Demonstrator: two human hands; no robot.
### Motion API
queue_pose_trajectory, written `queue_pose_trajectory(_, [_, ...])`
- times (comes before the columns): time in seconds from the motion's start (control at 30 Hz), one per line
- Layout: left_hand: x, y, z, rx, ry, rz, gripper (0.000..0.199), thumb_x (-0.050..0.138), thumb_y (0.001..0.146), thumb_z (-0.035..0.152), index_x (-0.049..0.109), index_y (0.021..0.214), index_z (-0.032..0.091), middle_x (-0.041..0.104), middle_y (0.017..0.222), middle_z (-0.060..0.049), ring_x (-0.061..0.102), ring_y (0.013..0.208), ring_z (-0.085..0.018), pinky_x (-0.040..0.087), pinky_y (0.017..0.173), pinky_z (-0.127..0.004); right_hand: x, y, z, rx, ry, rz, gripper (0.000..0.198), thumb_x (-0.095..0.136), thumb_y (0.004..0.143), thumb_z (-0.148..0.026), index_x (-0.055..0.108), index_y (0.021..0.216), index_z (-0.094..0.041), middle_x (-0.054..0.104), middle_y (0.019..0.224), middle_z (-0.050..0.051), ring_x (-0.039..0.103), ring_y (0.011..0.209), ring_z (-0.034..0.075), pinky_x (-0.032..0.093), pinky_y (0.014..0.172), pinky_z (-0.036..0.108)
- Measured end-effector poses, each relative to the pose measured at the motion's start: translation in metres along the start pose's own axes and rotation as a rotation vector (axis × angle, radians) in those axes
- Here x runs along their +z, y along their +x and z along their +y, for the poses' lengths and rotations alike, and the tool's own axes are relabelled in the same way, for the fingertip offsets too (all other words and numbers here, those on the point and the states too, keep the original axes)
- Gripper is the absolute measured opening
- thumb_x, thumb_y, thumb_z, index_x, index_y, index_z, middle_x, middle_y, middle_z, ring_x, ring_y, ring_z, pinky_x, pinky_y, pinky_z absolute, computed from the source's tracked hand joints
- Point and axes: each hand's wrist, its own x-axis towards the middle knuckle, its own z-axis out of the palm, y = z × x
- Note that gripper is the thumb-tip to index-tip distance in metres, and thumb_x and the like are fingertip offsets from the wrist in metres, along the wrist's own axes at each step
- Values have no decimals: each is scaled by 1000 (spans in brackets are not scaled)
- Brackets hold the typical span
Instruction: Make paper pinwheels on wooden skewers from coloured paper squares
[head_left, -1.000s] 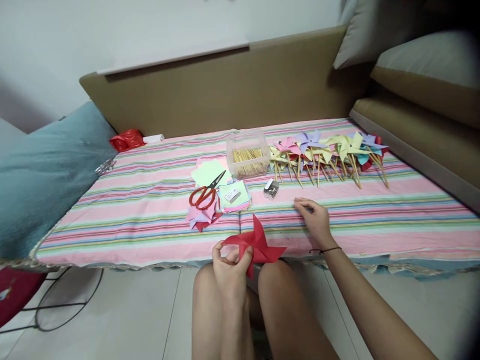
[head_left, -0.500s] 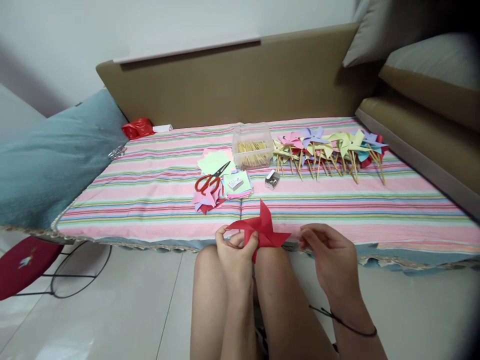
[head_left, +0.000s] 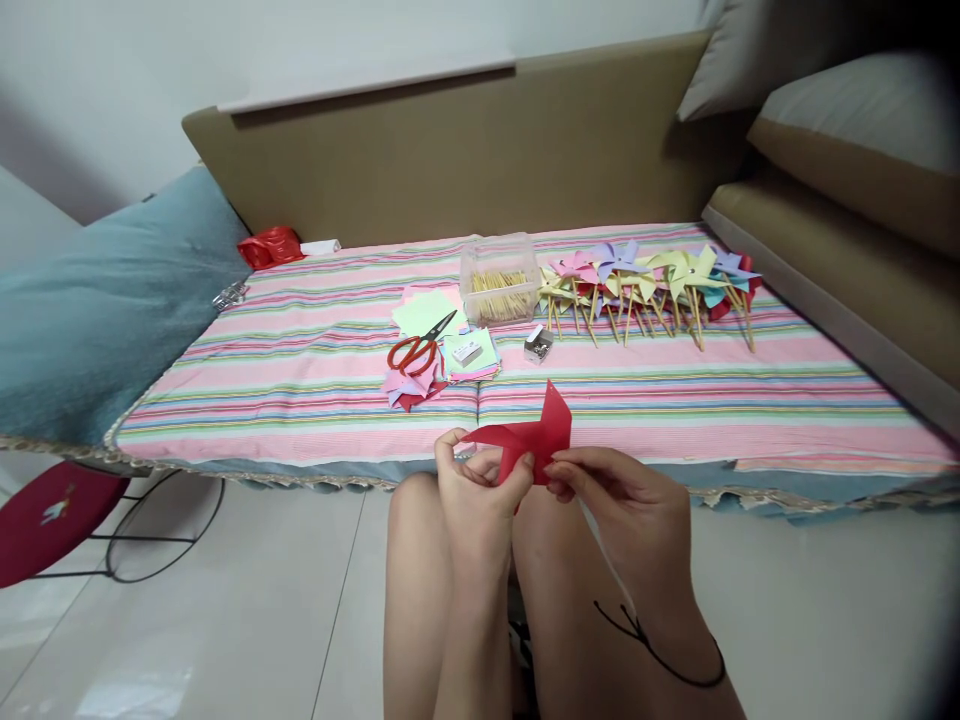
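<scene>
My left hand [head_left: 480,500] pinches a red paper pinwheel [head_left: 536,440] above my knees, thumb in front near its middle. One blade points up and another reaches left over the fingers. My right hand [head_left: 622,510] is closed in a pinch at the pinwheel's right side, and its fingers cover the right blade. Whether something small is also between those fingertips is hidden. Beyond the hands, a small open box of metal pins [head_left: 538,345] stands on the striped cloth. Scissors with red handles [head_left: 421,345] lie across coloured paper sheets [head_left: 427,312].
Several finished pinwheels on sticks [head_left: 652,275] lie at the right. A clear plastic box [head_left: 499,250] holds wooden sticks. A small white box [head_left: 466,352] rests on square papers; cut pinwheel shapes [head_left: 411,383] lie beside them. A red bag [head_left: 270,247] and red stool [head_left: 60,520] are left.
My right hand has moved left from beside the pinwheel onto its right side. The pinwheel has shifted slightly right and turned a little. The view has tilted slightly.
</scene>
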Motion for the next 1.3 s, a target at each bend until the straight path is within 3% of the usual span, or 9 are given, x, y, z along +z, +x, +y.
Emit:
queue_pose_trajectory(0.17, [2, -2, 3, 22, -12, 0, 54, 72, 65, 14, 33, 101, 23, 64, 57, 8, 57, 48, -8, 44, 54, -19, -4, -3, -7, 3, -49, -33, 8, 67, 80, -23, 72, 87, -23, 74, 81, 1, 68, 73, 17, 56, 70, 32])
queue_pose_trajectory(0.37, [0, -3, 5, 38, -8, -37, 51, 71, 65, 13, 33, 97, 23, 66, 58, 6, 58, 49, -8, 46, 55, -19, -4, -1, -11, -130, -188, -52, 8, 66, 81, -19, 70, 79, -25, 70, 79, -2, 63, 77, 15, 49, 70, 28])
queue_pose_trajectory(0.57, [0, -3, 6, 39, -38, -63, 55, 71, 64, 12, 31, 99, 23, 67, 60, 6, 60, 51, -7, 48, 58, -20, -4, 2, -5, -189, -164, -54, 12, 66, 82, -16, 70, 79, -27, 64, 83, -2, 57, 79, 14, 43, 67, 27])
queue_pose_trajectory(1.3, [4, -5, 5, 57, -45, -74, 55, 72, 65, 11, 32, 101, 24, 68, 60, 6, 62, 52, -8, 50, 60, -20, -1, 2, -9, -124, -166, -46, 10, 62, 83, -17, 65, 75, -22, 58, 84, 1, 55, 84, 17, 42, 75, 33])
